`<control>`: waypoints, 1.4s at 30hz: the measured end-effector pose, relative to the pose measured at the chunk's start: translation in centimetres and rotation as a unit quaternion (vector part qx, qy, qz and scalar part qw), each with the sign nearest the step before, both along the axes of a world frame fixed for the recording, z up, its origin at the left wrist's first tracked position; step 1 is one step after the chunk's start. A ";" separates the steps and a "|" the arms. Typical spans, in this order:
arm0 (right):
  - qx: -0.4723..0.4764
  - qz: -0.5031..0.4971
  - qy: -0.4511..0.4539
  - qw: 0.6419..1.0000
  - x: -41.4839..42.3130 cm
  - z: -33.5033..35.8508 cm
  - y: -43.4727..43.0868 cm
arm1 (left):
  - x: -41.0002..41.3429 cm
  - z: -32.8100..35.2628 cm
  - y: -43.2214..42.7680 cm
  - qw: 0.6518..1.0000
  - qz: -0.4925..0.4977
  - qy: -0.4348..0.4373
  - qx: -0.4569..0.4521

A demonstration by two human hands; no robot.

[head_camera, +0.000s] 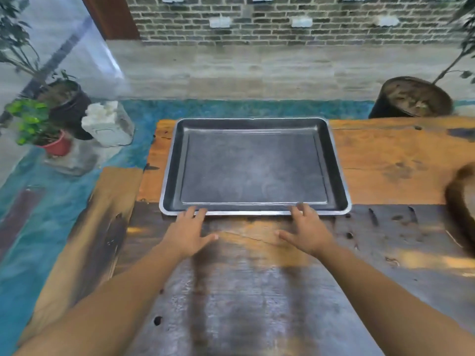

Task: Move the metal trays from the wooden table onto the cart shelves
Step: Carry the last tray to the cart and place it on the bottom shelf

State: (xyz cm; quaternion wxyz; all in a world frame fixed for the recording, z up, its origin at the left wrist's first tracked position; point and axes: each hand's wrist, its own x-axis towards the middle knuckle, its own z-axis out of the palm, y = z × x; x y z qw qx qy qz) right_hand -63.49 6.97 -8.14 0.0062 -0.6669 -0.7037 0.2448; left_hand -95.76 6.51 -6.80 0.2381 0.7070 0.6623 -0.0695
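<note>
One empty rectangular metal tray [253,165] lies flat on the wooden table [385,160], near its far left corner. My left hand [189,233] reaches to the tray's near rim left of centre, fingers spread, fingertips touching the rim, thumb out on the wood. My right hand [307,231] does the same right of centre, fingertips on the near rim. Neither hand has closed around the rim. No cart is in view.
A wooden bench [84,227] runs along the table's left side. On the blue floor at left stand potted plants [38,124] and a white stone block [108,124]. A large dark pot [411,97] sits behind the table at right. A brown object [462,196] shows at the right edge.
</note>
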 end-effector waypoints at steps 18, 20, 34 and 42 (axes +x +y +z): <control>-0.127 0.071 -0.147 0.978 3.0 -8.2 8.9 | -0.6 -9.1 9.2 0.992 -0.021 0.054 -0.109; -0.137 0.075 -0.145 0.977 2.9 -8.0 9.0 | -0.5 -9.1 9.0 0.990 -0.038 0.068 -0.117; -0.168 0.059 -0.133 0.975 2.0 -7.6 -1.3 | -1.2 -8.9 -0.8 0.988 -0.044 0.077 -0.129; -0.192 0.057 -0.121 0.972 1.1 -6.6 -10.4 | -1.9 -7.9 -10.3 0.983 -0.052 0.088 -0.154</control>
